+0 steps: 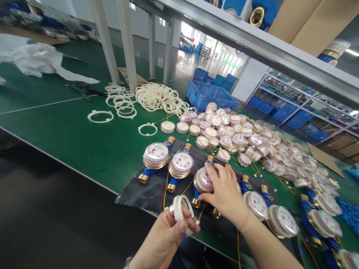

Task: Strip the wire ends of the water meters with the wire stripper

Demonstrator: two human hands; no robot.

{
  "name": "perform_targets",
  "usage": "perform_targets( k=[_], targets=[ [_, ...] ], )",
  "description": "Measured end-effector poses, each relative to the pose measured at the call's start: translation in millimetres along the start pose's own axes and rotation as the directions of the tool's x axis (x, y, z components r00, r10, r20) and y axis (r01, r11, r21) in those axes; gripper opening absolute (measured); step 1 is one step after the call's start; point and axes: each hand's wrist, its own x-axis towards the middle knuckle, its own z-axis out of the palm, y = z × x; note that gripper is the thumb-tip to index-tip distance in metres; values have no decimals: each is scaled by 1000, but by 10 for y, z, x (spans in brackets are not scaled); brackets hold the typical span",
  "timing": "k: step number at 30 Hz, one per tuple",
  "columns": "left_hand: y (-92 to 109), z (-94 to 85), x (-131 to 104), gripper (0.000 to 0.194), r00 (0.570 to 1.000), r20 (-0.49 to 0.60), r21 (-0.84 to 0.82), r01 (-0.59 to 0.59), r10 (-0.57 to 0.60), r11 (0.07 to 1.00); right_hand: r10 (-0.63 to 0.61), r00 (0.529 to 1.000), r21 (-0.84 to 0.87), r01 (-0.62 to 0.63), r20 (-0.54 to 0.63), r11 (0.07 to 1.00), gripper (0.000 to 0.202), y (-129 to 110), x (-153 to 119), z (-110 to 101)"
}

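Note:
Between the thumb and fingers of my left hand (165, 233) are white plastic rings (177, 209), held upright in front of the table's near edge. My right hand (226, 192) reaches over a blue and brass water meter (204, 179), its thumb and fingers curved around the round, film-wrapped dial. To the left stand two more water meters, one at the far end (156, 155) and one closer (181, 164). Further meters, such as this one (256, 204), line up on the right, one partly hidden behind my right hand. Thin coloured wires hang from the row.
A black mat (131, 194) lies under the meters on the green tabletop (112, 149). Behind them spreads a large heap of round dial units (238, 140). White rings (151, 97) are piled near the shelf's legs (126, 45), beside a blue crate (207, 95). A metal shelf (252, 41) hangs overhead.

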Motion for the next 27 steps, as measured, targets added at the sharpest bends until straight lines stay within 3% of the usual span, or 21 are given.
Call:
perform_targets(
  k=[2, 3, 6, 8, 9, 13, 16, 19, 21, 23, 25, 27],
  targets=[
    [1, -5, 0, 25, 1000, -7, -12, -7, 7, 1000, -21, 1000, 160, 22, -5, 987, 70, -114, -135, -55],
    [3, -3, -1, 27, 1000, -8, -17, -3, 3, 1000, -72, 996, 266, 57, 46, 962, 66, -171, -202, -86],
    [21, 24, -9, 33, 999, 14, -12, 30, -30, 999, -308, 913, 523, 130, 268, 842, 86, -306, -335, -140],
    [41, 44, -21, 38, 998, 49, 15, 50, -50, 999, -375, 860, 598, 105, 347, 795, 98, -356, -361, -127],
    [50, 50, -28, 40, 996, 69, 29, 59, -61, 998, -376, 855, 623, 83, 356, 778, 99, -369, -363, -111],
    [80, 6, -57, 44, 996, 58, 15, 69, -70, 997, -360, 888, 701, 64, 285, 711, 92, -377, -360, -100],
    [127, -85, -69, 29, 1000, -25, -23, 17, -18, 1000, -306, 937, 749, 79, 170, 658, 88, -370, -286, -195],
    [246, -180, -92, 25, 997, -38, 127, -61, 67, 990, -180, 984, 646, 132, 8, 752, 82, -396, -2, -289],
    [365, -222, -126, 29, 991, 26, 427, -127, 128, 895, -147, 987, 464, 159, -61, 872, 80, -437, 292, -279],
    [496, -244, -177, 28, 985, 98, 743, -169, 144, 648, -154, 987, 303, 159, -41, 940, 82, -489, 585, -198],
    [619, -263, -238, 25, 986, 112, 913, -151, 123, 380, -169, 984, 202, 155, 52, 967, 82, -539, 797, -75],
    [719, -300, -297, 22, 990, 68, 969, -94, 123, 228, -184, 973, 150, 163, 137, 975, 81, -575, 897, 45]
  ],
)
